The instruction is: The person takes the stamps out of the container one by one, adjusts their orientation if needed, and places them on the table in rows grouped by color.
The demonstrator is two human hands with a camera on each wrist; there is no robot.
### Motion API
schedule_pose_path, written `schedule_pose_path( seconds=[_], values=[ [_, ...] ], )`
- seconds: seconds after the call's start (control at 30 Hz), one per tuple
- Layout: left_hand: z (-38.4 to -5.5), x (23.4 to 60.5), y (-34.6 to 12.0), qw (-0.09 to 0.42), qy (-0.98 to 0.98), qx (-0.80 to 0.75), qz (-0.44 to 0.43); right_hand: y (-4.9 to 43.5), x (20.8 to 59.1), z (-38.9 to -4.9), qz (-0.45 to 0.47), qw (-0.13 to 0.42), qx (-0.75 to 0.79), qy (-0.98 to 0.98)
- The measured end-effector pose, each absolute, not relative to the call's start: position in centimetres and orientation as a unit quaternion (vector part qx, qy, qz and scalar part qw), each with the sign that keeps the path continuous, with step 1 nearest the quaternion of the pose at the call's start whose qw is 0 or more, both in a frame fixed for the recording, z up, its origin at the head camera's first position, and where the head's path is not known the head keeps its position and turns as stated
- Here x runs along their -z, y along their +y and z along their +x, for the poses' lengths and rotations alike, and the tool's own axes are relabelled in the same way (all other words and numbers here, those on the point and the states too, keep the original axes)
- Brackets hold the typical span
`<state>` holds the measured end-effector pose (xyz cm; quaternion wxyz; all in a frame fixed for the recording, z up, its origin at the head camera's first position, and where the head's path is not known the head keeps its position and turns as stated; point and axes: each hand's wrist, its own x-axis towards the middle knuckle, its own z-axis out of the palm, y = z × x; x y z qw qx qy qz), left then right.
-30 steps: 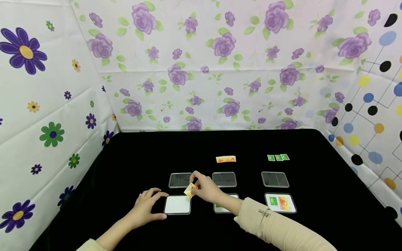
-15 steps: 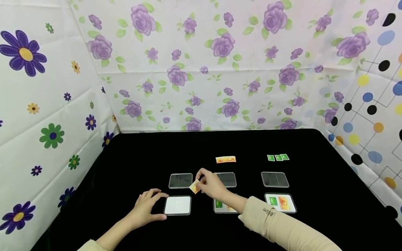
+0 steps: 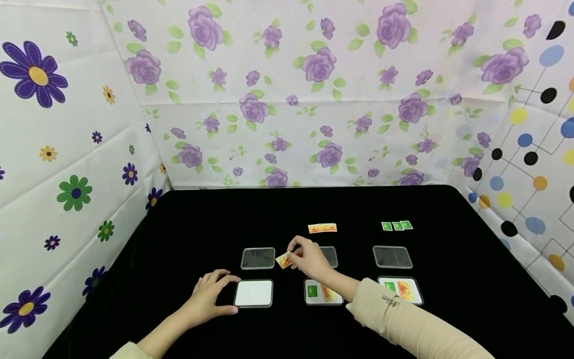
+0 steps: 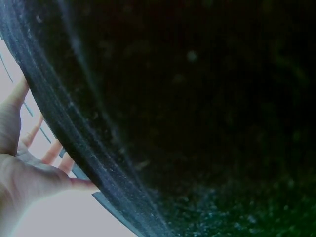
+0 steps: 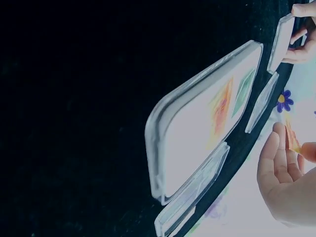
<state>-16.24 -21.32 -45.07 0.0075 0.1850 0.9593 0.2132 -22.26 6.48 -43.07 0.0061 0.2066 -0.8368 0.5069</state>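
Observation:
My right hand (image 3: 311, 259) pinches a small yellow-orange stamp (image 3: 283, 260) between thumb and fingers, above the table near the middle clear lid (image 3: 332, 256). In the right wrist view the stamp (image 5: 291, 134) sticks up from the fingertips. My left hand (image 3: 208, 296) rests with spread fingers on the table, thumb and index fingertip at the left corners of a clear-rimmed case with a white insert (image 3: 253, 293). The left wrist view shows this hand (image 4: 34, 168) with its fingers spread over the dark cloth; the case is hidden there.
Two more cases, the middle one (image 3: 320, 299) and the right one (image 3: 396, 297), each hold a green and an orange stamp. Clear lids (image 3: 257, 259) (image 3: 392, 257) lie behind. Farther back are orange stamps (image 3: 322, 228) and several green stamps (image 3: 397, 226). Patterned curtains enclose the black table.
My right hand has moved right and slightly back, carrying the stamp away from the left case toward the middle lid. The left hand has stayed in place.

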Motion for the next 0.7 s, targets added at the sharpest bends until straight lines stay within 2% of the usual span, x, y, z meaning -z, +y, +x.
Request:
schedule_pose_path(
  seconds=[0.27,0.7],
  values=[
    [-16.3,45.0,-21.3,0.003,0.959,-0.211,0.188,7.3,43.3,-22.6,0.189,0.062,-0.480,-0.855],
    [-16.4,45.2,-21.3,0.001,0.960,-0.209,0.188,9.2,43.2,-23.1,0.145,0.091,-0.488,-0.856]
  ],
)
